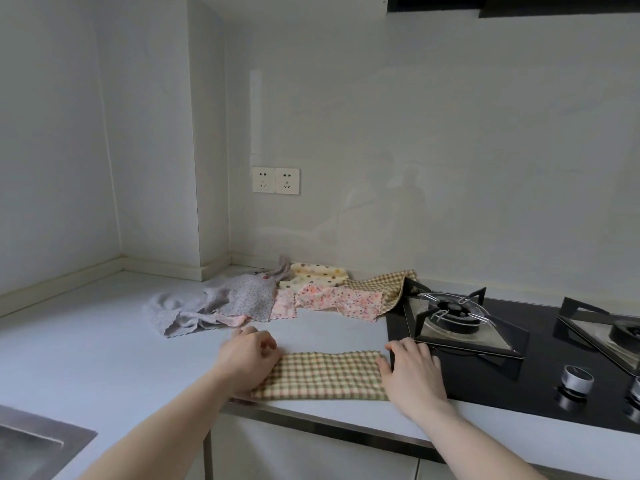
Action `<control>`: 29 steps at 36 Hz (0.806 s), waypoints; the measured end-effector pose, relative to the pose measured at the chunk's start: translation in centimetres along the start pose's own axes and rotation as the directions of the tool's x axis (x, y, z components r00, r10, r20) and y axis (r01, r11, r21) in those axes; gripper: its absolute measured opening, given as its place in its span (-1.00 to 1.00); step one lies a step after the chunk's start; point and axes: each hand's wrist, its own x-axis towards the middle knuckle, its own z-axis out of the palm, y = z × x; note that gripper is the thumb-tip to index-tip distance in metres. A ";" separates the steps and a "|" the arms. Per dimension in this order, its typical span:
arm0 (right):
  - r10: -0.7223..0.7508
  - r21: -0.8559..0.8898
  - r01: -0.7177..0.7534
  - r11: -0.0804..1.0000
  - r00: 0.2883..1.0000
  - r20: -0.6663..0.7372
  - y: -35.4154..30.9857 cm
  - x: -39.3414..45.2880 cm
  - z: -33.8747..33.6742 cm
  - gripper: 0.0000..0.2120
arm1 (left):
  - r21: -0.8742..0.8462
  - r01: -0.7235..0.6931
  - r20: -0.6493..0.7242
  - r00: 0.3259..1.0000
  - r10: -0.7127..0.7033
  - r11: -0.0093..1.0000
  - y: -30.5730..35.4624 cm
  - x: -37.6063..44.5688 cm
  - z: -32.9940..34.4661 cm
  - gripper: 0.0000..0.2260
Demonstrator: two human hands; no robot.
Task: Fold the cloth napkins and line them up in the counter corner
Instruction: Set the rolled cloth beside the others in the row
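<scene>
Left hand is curled over the left end of the checked napkin, fingers bent and bunched on the cloth, can't tell if it's actually pinching an edge. Right hand lies flat with fingers together on the right end, half on the cloth, half on the hob.

Big stuff first: pale counter runs left into the corner, with a steel sink at the near left. The black hob takes up the right side, with a burner just past the right hand and a knob nearer.

The checked napkin is a folded strip lying flat near the front edge of the counter. Farther back there's a loose heap: a grey napkin on the left, a pink floral one in the middle, a spotted yellow one against the wall, and a second checked one draped onto the hob's far left corner. Two sockets on the wall above.
</scene>
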 end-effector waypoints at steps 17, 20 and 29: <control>0.032 0.145 -0.048 0.988 0.993 0.115 0.3 0.5 -0.3 -0.82 | -0.271 -0.005 -0.108 0.994 -0.026 0.963 -1.0 0.0 1.0 -0.84; 0.107 0.222 -0.140 0.965 0.982 0.153 -0.3 1.3 -1.2 -0.84 | -0.286 0.010 -0.103 0.994 -0.041 0.958 -1.0 -0.1 0.9 -0.86; 0.181 0.497 -0.211 0.841 0.977 0.109 -2.4 3.6 -5.4 -0.91 | -0.306 0.027 -0.042 0.998 -0.042 0.952 -0.6 -0.4 0.5 -0.90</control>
